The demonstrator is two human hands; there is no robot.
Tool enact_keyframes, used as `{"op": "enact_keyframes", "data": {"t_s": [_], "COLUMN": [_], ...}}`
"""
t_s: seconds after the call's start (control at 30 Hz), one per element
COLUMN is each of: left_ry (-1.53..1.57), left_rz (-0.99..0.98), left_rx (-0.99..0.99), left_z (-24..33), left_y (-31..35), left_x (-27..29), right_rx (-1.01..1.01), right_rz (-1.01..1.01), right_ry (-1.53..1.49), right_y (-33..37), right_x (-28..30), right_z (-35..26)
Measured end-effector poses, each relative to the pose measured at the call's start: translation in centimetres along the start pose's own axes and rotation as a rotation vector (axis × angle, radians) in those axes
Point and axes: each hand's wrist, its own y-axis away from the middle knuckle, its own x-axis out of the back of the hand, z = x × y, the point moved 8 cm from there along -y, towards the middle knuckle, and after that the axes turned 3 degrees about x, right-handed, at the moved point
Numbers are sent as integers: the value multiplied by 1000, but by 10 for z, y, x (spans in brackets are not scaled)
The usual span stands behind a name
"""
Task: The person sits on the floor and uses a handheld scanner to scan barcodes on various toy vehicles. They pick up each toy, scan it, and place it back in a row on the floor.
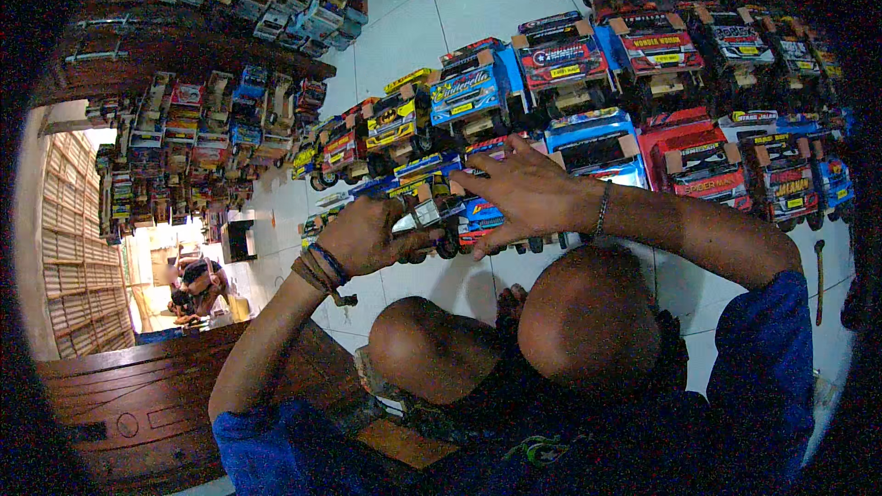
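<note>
Toy trucks stand in rows on the tiled floor before my knees. My left hand point(363, 234) curls its fingers around the side of a small toy truck with a white front point(425, 214), its thumb across the lower edge. Over the neighbouring blue and red toy truck point(481, 214) my right hand point(533, 193) spreads its fingers, the thumb low at the truck's front. Whether the right fingertips press on it I cannot tell. Behind them sits a light blue toy truck point(466, 92). Close to my right wrist stands another blue toy truck point(597, 152).
Many more toy trucks point(197, 119) fill the left side. A red toy truck point(703, 165) stands to the right. At lower left is a carved wooden piece of furniture point(138, 404). Another person point(197, 285) bends down near the bright doorway. A thin stick point(819, 280) lies far right.
</note>
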Motion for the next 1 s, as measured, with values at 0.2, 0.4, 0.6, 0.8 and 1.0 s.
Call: {"op": "enact_keyframes", "data": {"t_s": [0.2, 0.4, 0.6, 0.8, 1.0], "left_ry": [40, 33, -77, -58, -94], "left_rz": [-29, -42, -85, 37, 64], "left_rx": [9, 3, 94, 161, 118], "left_z": [0, -8, -20, -15, -18], "left_y": [-4, -10, -13, -13, -15], "left_x": [-2, -11, -20, -15, -20], "right_rx": [4, -15, -37, -31, -25], "right_rz": [28, 39, 27, 35, 67], "right_ry": [5, 10, -2, 14, 25], "right_y": [1, 0, -1, -2, -1], "right_x": [-3, -8, -7, -6, -7], "right_z": [2, 3, 3, 4, 5]}}
